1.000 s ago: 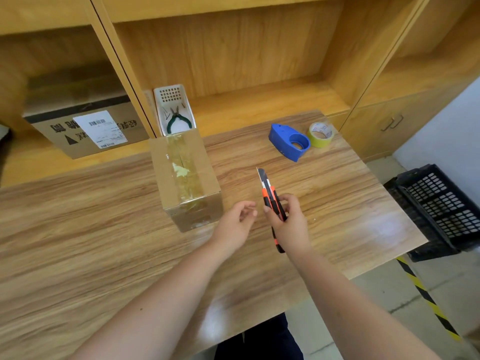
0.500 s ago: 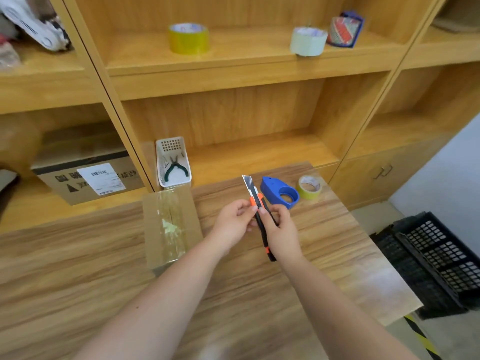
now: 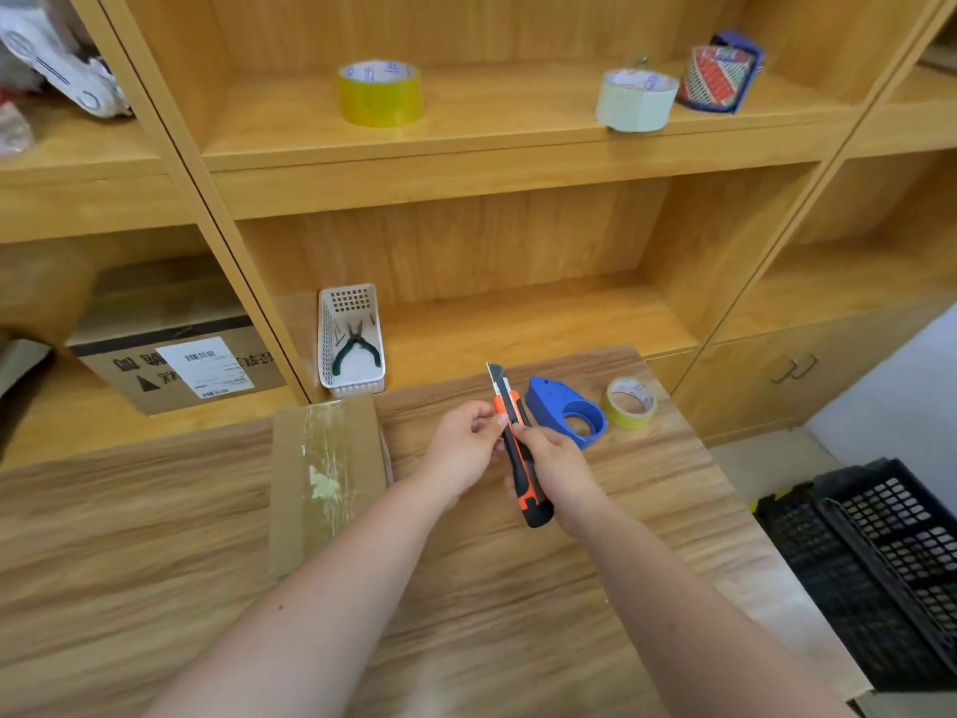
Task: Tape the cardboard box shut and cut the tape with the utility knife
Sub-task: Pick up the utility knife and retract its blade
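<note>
The cardboard box (image 3: 326, 479) lies on the wooden worktop (image 3: 569, 588) toward its far left, close to the back edge, with a glossy strip of clear tape already running the length of its top seam; a pale torn patch shows under the tape near the middle. By that look, the sealing part appears done, and what remains seems to concern the knife: either a last cut of tape or closing the blade, though the frame does not settle which.

The right hand (image 3: 554, 466) is wrapped firmly around the orange-and-black utility knife (image 3: 518, 448), holding it upright above the worktop just right of the box, blade extended and pointing away. The left hand (image 3: 463, 448) pinches with thumb and fingertips at the knife's upper body near the slider, a narrow grip touching the tool.

Near the back right corner of the worktop sit a blue tape dispenser (image 3: 567, 414) and, just beside it, a small yellow tape roll (image 3: 629, 404).

Writing is scarce. A larger carton (image 3: 176, 355) on the shelf to the left carries a white barcode label and bold printed characters seen upside down, too blurred to read. The tape rolls' inner cores show printed marks, also illegible.
</note>
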The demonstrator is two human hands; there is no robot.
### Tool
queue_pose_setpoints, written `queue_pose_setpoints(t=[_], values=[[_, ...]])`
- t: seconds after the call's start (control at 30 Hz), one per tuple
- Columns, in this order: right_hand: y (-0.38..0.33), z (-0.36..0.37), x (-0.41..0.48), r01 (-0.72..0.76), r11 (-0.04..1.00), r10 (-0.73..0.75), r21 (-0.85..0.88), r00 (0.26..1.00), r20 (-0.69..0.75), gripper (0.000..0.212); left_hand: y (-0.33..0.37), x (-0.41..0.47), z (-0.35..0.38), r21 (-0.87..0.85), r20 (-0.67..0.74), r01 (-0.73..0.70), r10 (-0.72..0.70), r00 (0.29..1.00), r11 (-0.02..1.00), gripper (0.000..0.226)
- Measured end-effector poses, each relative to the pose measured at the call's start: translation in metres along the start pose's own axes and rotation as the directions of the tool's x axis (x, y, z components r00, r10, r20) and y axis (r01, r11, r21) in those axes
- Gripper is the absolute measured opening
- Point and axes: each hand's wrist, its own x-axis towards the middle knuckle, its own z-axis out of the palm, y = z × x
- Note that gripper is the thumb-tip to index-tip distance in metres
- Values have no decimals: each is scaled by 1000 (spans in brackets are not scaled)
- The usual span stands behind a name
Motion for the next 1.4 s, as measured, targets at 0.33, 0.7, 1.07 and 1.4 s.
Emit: queue_pose_setpoints(t=[0.33,0.7,1.07,1.4], values=[[14,-20,31,-123,979,30,165,879,476,27,-7,29,1,42,-84,77,-74,994,996,21],[28,-29,68,-1,972,33,-233,991,133,54,-30,74,25,-42,-151,197,-201,968,979,18],[86,-37,123,-63,784,-103,-618,968,-230,37,-63,139,71,-71,-164,374,-381,910,925,16],[119,-31,159,-77,824,-142,-561,931,-336,40,-107,181,90,44,-227,353,-335,914,934,23]])
